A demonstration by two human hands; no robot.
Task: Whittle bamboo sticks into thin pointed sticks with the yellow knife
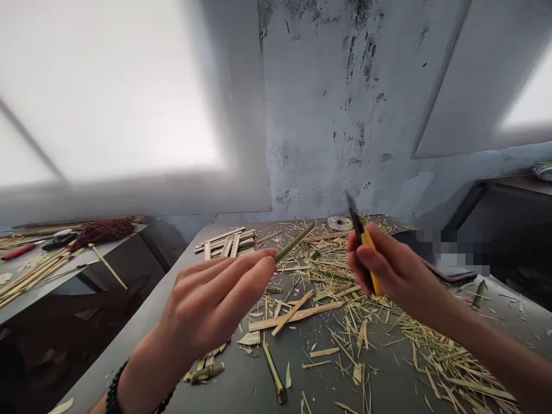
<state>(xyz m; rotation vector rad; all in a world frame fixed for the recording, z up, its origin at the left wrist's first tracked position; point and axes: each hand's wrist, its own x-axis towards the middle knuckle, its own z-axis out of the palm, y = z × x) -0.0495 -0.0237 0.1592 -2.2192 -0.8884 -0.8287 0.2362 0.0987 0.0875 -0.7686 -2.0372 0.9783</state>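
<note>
Pinched between the fingers of my left hand (219,302) is a thin green bamboo strip (297,241), its free end pointing up and to the right. My right hand (390,259) grips a yellow and black utility knife (370,259). The knife's blade points up, a little blurred, and stands apart from the strip. Below both hands, bamboo shavings (334,270) cover much of the grey table. Flat bamboo slats (297,316) lie crossed under the space between my hands, and a short green bamboo piece (275,374) rests nearer to me.
Pale slats (226,241) are stacked at the table's far left. A roll of clear tape (339,223) lies at the back. On a side table (125,244) to the left sit sticks, a dark red fibre bundle (106,231) and a red-handled tool (19,252). A wall closes off the back.
</note>
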